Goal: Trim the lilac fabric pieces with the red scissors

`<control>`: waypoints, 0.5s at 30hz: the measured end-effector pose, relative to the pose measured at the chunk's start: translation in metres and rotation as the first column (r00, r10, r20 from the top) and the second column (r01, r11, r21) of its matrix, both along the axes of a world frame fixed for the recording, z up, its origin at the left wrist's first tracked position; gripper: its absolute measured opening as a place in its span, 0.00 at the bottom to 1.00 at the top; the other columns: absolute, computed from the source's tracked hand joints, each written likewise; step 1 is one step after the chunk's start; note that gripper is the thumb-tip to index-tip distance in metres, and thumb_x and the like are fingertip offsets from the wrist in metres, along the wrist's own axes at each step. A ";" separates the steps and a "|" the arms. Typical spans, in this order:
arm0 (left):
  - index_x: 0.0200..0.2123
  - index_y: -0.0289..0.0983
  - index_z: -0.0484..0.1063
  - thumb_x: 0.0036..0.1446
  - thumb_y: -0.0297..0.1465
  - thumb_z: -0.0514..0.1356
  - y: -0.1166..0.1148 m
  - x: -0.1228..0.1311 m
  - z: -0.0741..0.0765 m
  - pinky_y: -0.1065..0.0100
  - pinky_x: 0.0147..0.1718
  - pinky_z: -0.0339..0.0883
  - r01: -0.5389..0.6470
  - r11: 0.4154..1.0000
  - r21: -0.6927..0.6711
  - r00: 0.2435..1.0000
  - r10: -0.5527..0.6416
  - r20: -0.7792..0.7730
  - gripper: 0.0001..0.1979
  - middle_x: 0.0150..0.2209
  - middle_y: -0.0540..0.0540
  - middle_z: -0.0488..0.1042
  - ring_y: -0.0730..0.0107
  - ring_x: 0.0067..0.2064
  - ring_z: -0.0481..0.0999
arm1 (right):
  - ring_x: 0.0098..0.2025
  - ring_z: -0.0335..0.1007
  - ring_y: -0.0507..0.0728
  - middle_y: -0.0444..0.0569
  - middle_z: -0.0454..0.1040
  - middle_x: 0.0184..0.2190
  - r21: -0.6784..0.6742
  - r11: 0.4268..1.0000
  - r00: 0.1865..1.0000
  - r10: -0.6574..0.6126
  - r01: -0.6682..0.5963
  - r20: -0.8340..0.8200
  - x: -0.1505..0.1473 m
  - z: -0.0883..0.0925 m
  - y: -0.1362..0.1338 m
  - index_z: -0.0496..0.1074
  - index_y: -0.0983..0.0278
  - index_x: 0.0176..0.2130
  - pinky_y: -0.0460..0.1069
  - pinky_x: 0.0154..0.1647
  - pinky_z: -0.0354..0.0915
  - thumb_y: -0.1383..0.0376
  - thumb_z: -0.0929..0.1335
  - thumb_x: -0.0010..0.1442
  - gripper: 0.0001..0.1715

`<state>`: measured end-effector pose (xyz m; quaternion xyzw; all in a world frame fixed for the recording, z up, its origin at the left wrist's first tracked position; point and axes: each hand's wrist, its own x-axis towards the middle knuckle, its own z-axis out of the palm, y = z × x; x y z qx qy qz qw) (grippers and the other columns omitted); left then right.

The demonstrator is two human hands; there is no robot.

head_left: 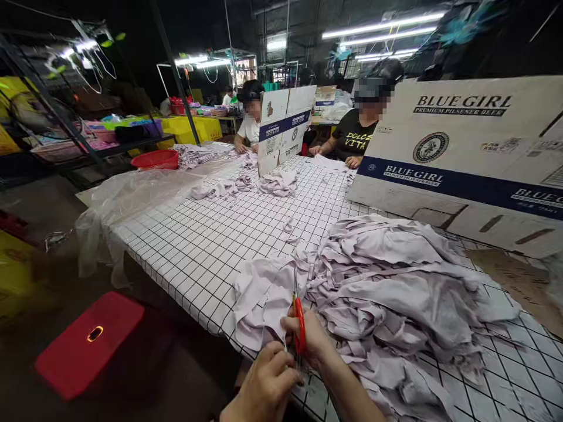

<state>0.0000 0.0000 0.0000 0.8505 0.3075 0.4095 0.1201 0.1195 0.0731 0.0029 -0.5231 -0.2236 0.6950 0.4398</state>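
Red-handled scissors [300,329] sit in your right hand [314,339], low in the view and right by the near edge of the grid-patterned table [189,246]. Their blades point away from you, the long axis running nearly straight forward with the tip leaning slightly left, over the pale fabric piece [264,293]. The blades look narrow together, though you can't tell whether they fully meet. Your right fingers are wrapped around the red loops. Your left hand [269,381] is just beside them, nearer to you, its fingers curled inward; what, if anything, they pinch cannot be made out.

The table edge cuts diagonally from the far left down toward your hands, and the fabric piece lies up against it. Your open room is forward and to the left, where a broad stretch of grid shows. To the right, the heaped fabric pile [396,269] crowds close to your right wrist, and a large cardboard panel [444,152] stands behind it. Beyond the edge on your left, a red stool [92,346] is on the floor, well apart from your hands.
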 end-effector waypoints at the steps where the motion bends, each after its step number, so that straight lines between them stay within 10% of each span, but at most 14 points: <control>1: 0.33 0.38 0.74 0.49 0.17 0.55 -0.004 -0.003 0.004 0.65 0.41 0.69 -0.046 0.998 -0.053 0.998 0.048 0.036 0.14 0.31 0.45 0.77 0.62 0.39 0.71 | 0.11 0.52 0.45 0.32 0.57 0.08 0.006 1.000 1.000 -0.011 0.011 -0.010 0.001 0.001 -0.002 0.60 0.62 0.18 0.41 0.12 0.47 0.75 0.71 0.31 0.17; 4: 0.35 0.39 0.73 0.53 0.23 0.58 -0.010 -0.011 0.013 0.62 0.43 0.68 -0.161 0.927 -0.339 0.964 0.221 0.147 0.08 0.32 0.46 0.76 0.62 0.38 0.73 | 0.13 0.55 0.46 0.33 0.60 0.11 0.021 0.999 0.997 -0.038 0.040 -0.060 0.005 0.005 -0.007 0.61 0.62 0.20 0.42 0.14 0.50 0.72 0.73 0.31 0.17; 9: 0.41 0.36 0.72 0.61 0.43 0.56 0.001 -0.007 0.013 0.66 0.33 0.67 -0.086 0.484 -0.871 0.834 0.513 0.203 0.16 0.35 0.45 0.74 0.65 0.33 0.72 | 0.18 0.62 0.48 0.36 0.66 0.17 0.038 0.997 0.980 -0.055 0.063 -0.191 0.008 0.015 -0.011 0.63 0.62 0.24 0.44 0.21 0.60 0.67 0.75 0.33 0.20; 15: 0.43 0.37 0.70 0.54 0.46 0.63 0.012 0.002 -0.003 0.66 0.35 0.64 -0.140 0.484 -0.864 0.744 0.627 0.231 0.21 0.38 0.47 0.71 0.70 0.30 0.66 | 0.19 0.60 0.47 0.37 0.66 0.18 0.070 0.994 0.970 -0.066 0.084 -0.233 0.010 0.022 -0.013 0.63 0.62 0.23 0.44 0.22 0.58 0.68 0.75 0.34 0.18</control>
